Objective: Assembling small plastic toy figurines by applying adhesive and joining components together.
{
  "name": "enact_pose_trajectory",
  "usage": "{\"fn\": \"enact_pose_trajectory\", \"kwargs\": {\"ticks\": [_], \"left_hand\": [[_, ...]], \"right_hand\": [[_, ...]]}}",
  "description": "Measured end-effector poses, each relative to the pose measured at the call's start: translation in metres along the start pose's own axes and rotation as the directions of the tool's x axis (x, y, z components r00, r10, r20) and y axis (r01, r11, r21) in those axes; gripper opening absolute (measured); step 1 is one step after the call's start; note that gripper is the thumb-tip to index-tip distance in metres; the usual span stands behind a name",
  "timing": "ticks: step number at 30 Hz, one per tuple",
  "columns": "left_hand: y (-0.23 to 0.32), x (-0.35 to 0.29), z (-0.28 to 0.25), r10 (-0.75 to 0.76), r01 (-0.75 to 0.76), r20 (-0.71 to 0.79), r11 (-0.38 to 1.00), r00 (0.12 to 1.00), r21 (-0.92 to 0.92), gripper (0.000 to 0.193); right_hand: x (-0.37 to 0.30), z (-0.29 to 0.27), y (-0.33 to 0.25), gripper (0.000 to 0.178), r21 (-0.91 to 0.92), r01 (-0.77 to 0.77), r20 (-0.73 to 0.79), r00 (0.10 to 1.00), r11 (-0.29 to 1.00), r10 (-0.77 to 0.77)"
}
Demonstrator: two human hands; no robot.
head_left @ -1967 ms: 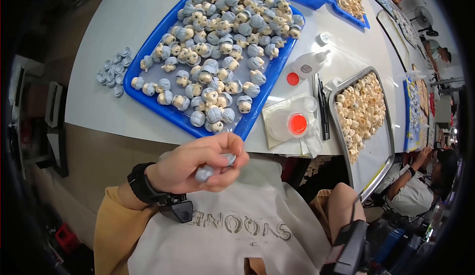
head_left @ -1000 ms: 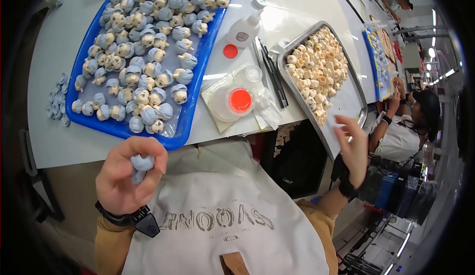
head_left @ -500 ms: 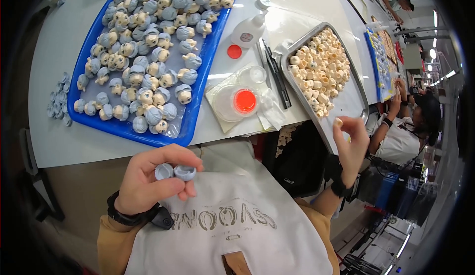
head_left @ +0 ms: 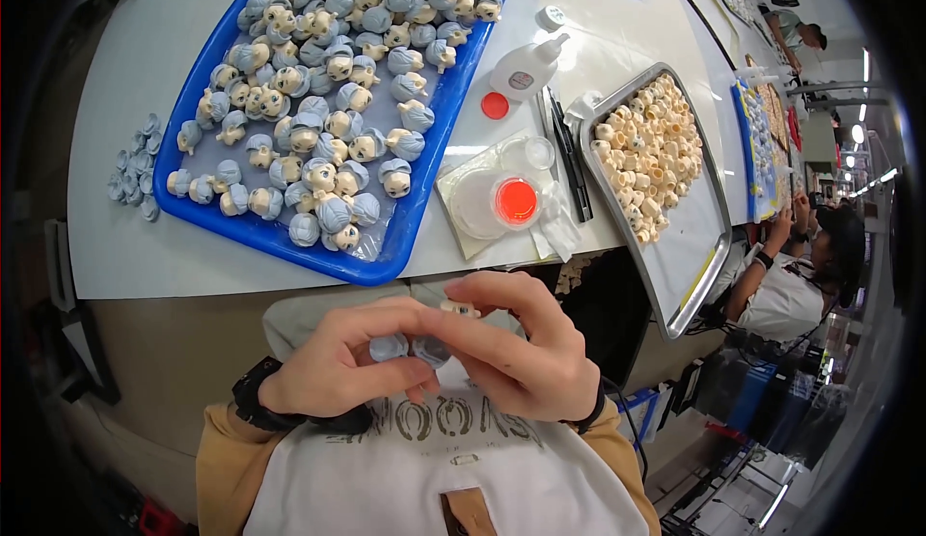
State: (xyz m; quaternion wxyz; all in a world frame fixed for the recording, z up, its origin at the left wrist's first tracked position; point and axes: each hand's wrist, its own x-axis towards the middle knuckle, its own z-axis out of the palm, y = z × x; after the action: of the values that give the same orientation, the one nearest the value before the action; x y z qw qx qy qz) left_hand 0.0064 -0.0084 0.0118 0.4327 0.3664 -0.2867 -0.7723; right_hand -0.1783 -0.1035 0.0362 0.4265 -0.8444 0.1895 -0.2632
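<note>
In front of my apron, my two hands meet. My left hand (head_left: 333, 357) is closed around two hollow grey-blue doll hair pieces (head_left: 388, 347), which sit side by side between thumb and fingers. A small cream doll face piece (head_left: 460, 308) with a painted eye is pinched in my right hand (head_left: 531, 357), just above the hair pieces. My right fingers partly cover one hair piece. Beyond my hands, a metal tray (head_left: 676, 285) holds many loose cream face pieces (head_left: 648, 155).
A blue tray (head_left: 371, 273) of joined doll heads fills the table's left side, beside a pile of loose hair pieces (head_left: 133, 169). Between the trays stand a white squeeze bottle (head_left: 521, 71), a container with red contents (head_left: 516, 201) and dark pens (head_left: 569, 155). A co-worker (head_left: 786, 280) sits at right.
My right hand has come from the metal tray's near edge to my left hand, bringing the face piece. My left hand keeps the hair pieces. The view has shifted slightly.
</note>
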Motion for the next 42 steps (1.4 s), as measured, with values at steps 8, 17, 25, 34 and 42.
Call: {"fn": "enact_pose_trajectory", "kwargs": {"ticks": [8,17,25,34,42], "left_hand": [[-0.006,-0.003,-0.002,0.101,-0.1,-0.018,0.995,0.995,0.027,0.029],[-0.009,-0.002,-0.002,0.1,-0.099,-0.006,0.994,0.995,0.047,0.037],[-0.02,-0.005,-0.008,0.199,-0.223,-0.203,0.969,0.959,-0.103,0.038],[-0.017,-0.01,-0.009,0.266,-0.311,-0.269,0.94,0.926,-0.139,0.033],[-0.019,-0.004,-0.006,0.296,-0.366,-0.286,0.902,0.911,-0.23,0.038]], "right_hand": [[-0.011,0.009,0.011,0.047,-0.02,0.109,-0.128,0.986,0.994,-0.111],[-0.004,-0.001,0.011,0.04,-0.077,0.01,-0.042,0.999,0.997,-0.013],[0.032,-0.051,0.011,0.033,-0.341,-0.147,-0.256,0.965,0.928,0.058],[0.048,-0.053,0.023,0.026,-0.525,-0.039,-0.039,0.999,0.85,0.022],[0.048,-0.056,0.022,0.023,-0.533,-0.026,-0.013,1.0,0.846,0.022]]}}
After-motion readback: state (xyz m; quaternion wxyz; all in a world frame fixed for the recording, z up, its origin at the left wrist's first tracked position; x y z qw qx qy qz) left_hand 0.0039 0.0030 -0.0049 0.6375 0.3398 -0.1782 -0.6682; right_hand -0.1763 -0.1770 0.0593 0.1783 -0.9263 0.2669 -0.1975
